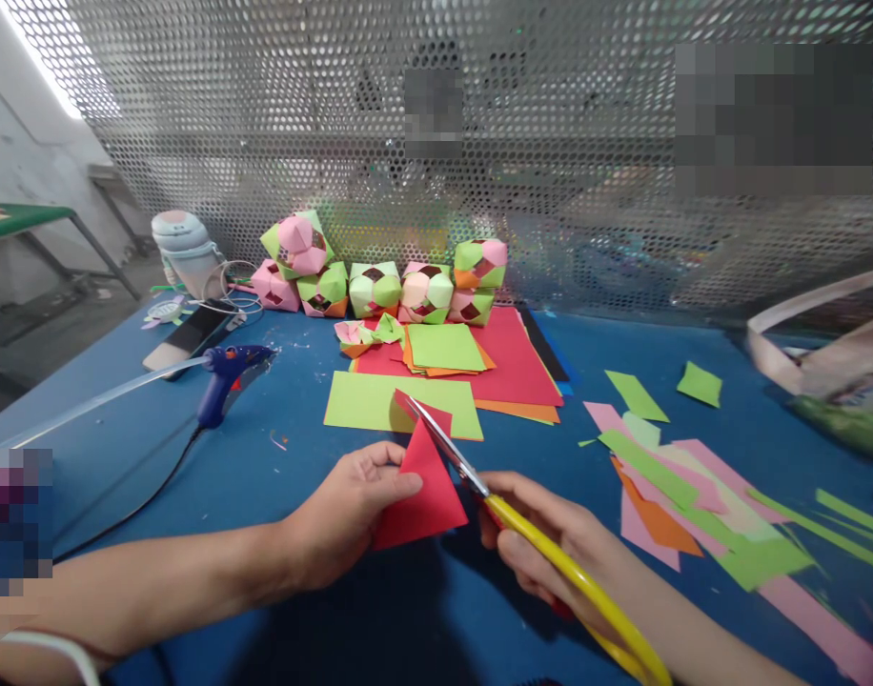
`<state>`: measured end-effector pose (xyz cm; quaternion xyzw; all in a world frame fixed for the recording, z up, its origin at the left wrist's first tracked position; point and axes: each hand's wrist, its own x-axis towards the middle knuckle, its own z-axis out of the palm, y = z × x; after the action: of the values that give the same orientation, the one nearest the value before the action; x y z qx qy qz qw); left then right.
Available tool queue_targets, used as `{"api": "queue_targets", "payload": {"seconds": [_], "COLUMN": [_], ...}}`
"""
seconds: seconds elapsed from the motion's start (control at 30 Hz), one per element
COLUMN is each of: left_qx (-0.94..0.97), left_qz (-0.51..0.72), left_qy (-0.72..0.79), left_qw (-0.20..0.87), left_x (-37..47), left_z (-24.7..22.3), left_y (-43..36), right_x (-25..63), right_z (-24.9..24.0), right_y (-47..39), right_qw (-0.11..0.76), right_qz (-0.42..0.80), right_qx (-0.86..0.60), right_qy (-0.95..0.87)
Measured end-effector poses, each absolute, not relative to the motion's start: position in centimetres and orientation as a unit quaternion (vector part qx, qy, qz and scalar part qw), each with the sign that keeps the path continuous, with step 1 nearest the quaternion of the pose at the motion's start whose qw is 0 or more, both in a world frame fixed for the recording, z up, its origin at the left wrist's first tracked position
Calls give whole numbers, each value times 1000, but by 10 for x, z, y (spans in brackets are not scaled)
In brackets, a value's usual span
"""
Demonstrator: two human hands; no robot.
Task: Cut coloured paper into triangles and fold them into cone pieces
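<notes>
Between the thumb and fingers of my left hand (357, 505) is a piece of red paper (426, 500), held above the table. My right hand (551, 534) grips scissors (569, 562) with yellow handles. Their metal blades lie along the paper's upper right edge, pointing up and left. A narrow red part of the paper shows beyond the blades. Just behind lies a light green paper strip (351, 395). Farther back, small green squares (447, 346) top a stack over larger red sheets (515, 348).
Folded paper balls (375, 289) line the back near a perforated metal panel (336, 114). At left are a blue glue gun (222, 381), a phone (186, 338) and a bottle (188, 257). Paper scraps (694, 505) spread over the right side, near a bag (829, 353).
</notes>
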<state>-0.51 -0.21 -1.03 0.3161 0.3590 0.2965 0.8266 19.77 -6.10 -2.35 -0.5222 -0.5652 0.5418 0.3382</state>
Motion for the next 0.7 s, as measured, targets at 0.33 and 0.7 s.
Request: {"api": "queue_targets", "payload": {"seconds": [0.33,0.7], "left_qx": [315,702], "left_qz": [294,201], "left_qy": [369,425], "left_qw": [824,535], "left_x": [-4,-24], "left_z": [-7,-4], "left_y": [-4,41], "right_x": [197,232], "right_z": [-28,-17], "right_y": [-60,-36], "right_qw": [335,265], "right_qz": [553,275], "right_qx": [-526,-654], "right_qy": [-552,-653]}}
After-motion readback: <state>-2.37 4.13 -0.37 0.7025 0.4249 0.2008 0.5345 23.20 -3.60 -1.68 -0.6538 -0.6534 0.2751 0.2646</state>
